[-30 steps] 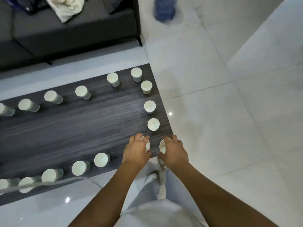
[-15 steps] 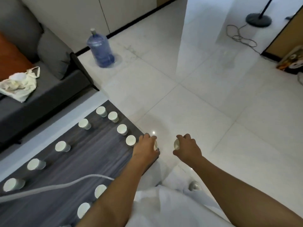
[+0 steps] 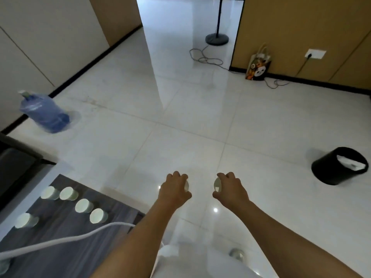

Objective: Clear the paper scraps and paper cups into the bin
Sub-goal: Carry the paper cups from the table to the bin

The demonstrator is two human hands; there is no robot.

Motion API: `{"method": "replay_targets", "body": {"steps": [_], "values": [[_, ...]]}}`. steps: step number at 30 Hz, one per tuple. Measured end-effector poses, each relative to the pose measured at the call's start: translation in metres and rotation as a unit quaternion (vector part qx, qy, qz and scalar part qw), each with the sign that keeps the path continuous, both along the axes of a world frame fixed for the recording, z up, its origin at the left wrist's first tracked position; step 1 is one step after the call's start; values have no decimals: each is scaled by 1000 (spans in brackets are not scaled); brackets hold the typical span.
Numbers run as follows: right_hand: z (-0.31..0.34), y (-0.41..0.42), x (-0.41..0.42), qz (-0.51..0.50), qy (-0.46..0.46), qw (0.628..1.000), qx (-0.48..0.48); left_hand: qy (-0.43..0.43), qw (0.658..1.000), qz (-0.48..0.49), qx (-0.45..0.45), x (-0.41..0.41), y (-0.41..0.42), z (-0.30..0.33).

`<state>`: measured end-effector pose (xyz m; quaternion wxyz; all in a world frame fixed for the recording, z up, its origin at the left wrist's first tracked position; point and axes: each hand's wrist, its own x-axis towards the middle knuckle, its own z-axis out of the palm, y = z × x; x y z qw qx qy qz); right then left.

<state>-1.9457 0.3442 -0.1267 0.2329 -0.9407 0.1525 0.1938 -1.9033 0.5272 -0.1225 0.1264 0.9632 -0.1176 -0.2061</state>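
My left hand is closed around a white paper cup, held over the tiled floor. My right hand grips a second white paper cup beside it. A black bin stands on the floor far to the right, with white paper lying inside. Several more white paper cups stand along the edge of the dark wooden table at the lower left.
A blue water jug stands by the left wall. A fan stand with a loose cable and a printed paper bag are at the back. A dark sofa corner sits left. A white cable crosses the table.
Both hands lifted a cup each off the table's corner and moved out over the floor. My view swung up and right, bringing the black bin into sight.
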Motion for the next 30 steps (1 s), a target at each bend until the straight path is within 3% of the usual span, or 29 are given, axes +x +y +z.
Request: {"method": "replay_targets", "body": {"steps": [16,30], "values": [[-17,-311,-72,-205,17,979,18,6,976,-219,-14,-2,-345,-4],[-26,-555,-29,-392,17,919,22,27,922,-387,-6,76,-642,-23]]}}
